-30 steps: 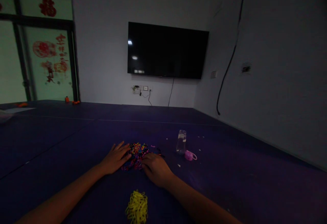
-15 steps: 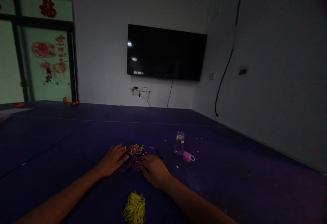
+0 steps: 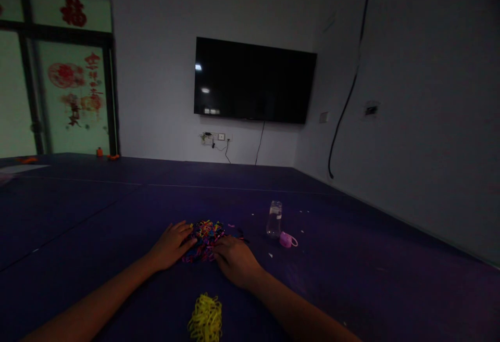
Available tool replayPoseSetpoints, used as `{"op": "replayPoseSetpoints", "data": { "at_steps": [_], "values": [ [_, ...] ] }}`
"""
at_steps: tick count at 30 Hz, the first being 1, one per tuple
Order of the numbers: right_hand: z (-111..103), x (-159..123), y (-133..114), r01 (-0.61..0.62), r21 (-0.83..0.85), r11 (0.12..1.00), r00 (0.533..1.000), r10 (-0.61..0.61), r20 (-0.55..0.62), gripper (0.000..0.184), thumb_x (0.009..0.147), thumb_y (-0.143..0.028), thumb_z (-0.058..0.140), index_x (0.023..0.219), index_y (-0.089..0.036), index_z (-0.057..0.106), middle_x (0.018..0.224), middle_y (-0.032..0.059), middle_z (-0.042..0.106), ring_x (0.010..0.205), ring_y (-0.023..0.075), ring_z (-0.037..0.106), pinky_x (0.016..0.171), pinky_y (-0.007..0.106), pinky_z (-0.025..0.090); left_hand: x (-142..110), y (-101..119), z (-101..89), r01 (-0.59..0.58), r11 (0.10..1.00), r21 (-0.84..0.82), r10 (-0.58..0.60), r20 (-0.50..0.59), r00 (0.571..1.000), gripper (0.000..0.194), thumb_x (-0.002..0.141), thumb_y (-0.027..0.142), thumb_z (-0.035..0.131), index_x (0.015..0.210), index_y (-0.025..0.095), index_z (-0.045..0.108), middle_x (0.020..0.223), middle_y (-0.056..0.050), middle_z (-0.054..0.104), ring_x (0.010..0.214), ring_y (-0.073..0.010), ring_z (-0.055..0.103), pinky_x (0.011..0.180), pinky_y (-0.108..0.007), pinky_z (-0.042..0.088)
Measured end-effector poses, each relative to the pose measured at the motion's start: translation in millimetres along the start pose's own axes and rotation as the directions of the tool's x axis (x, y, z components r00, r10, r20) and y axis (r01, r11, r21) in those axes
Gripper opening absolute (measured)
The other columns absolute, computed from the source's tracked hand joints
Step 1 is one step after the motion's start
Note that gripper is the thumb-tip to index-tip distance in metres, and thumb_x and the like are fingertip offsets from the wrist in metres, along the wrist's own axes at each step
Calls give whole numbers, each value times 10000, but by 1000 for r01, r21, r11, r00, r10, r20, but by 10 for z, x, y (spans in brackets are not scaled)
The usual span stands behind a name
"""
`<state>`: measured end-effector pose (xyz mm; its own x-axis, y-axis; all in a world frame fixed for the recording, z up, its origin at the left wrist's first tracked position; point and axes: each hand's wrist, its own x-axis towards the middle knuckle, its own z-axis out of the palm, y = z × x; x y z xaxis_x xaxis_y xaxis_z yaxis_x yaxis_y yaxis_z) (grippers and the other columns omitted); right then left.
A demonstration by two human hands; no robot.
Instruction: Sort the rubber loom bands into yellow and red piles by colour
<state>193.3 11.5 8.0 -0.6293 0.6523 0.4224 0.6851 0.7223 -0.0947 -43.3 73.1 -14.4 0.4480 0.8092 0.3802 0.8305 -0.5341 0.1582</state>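
A heap of small multicoloured rubber bands [image 3: 206, 235] lies on the purple tabletop between my two hands. My left hand [image 3: 173, 245] rests open at the heap's left edge, fingers stretched and touching the bands. On the right side, my right hand [image 3: 236, 260] is bent over the heap with its fingers drawn together at the bands. What its fingertips hold, if anything, is too small to make out. Nearer to me is a separate pile of yellow rubber bands [image 3: 205, 319], which neither hand touches.
A clear plastic bottle [image 3: 274, 221] stands uncapped right of the heap, with a pink looped cap [image 3: 287, 240] beside it. White scraps [image 3: 271, 255] are scattered nearby. Orange objects [image 3: 113, 157] and a white sheet [image 3: 25, 169] lie at the far left. A television [image 3: 254, 81] hangs on the wall.
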Motion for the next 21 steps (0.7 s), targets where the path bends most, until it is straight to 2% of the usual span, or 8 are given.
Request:
{"op": "replayPoseSetpoints", "data": {
  "at_steps": [7,12,14,18,19,21],
  "values": [
    [-6,-3,-4,-19,10,1000,1000,19,5,217,880,-163,429,930,-171,639,956,64,653,927,175,573,828,270,401,2,16,-33,-34,999,-38,30,-107,994,428,900,468,392,1149,200,615,1235,-86,599,1192,-271,483,1008,-484,352],
    [-12,-6,-1,-20,11,1000,1000,20,9,209,871,-149,441,942,-174,636,995,64,646,955,175,568,836,265,401,-29,114,-165,-68,965,-255,7,-235,972,427,926,414,319,1005,205,682,1077,-59,676,1045,-215,585,948,-394,436],
    [-14,-10,1,-10,7,1000,1000,9,14,205,872,-153,442,942,-171,634,993,66,646,953,178,569,839,270,402,-42,171,-232,-54,928,-370,-36,-232,972,444,914,432,330,922,200,708,978,-52,707,971,-210,621,911,-367,466],
    [-1,-10,12,4,6,1000,1000,-4,16,207,874,-159,439,943,-167,633,1000,73,645,947,182,572,838,280,407,-49,331,-341,71,805,-590,-217,-181,959,456,892,438,343,856,188,723,911,-56,734,891,-224,657,829,-358,507],
    [3,-8,14,4,8,1000,1000,-4,15,207,874,-160,439,942,-168,634,1000,74,645,947,183,572,838,282,407,-51,390,-366,86,779,-622,-241,-170,956,454,880,436,354,821,183,727,882,-60,740,863,-228,664,808,-356,511],
    [10,-2,14,2,16,1000,1000,-3,16,209,872,-159,440,943,-168,636,998,74,646,951,186,570,840,286,405,-65,533,-418,81,736,-672,-216,-121,969,442,859,409,372,730,177,725,802,-56,745,783,-218,672,762,-340,517]
  ]
}}
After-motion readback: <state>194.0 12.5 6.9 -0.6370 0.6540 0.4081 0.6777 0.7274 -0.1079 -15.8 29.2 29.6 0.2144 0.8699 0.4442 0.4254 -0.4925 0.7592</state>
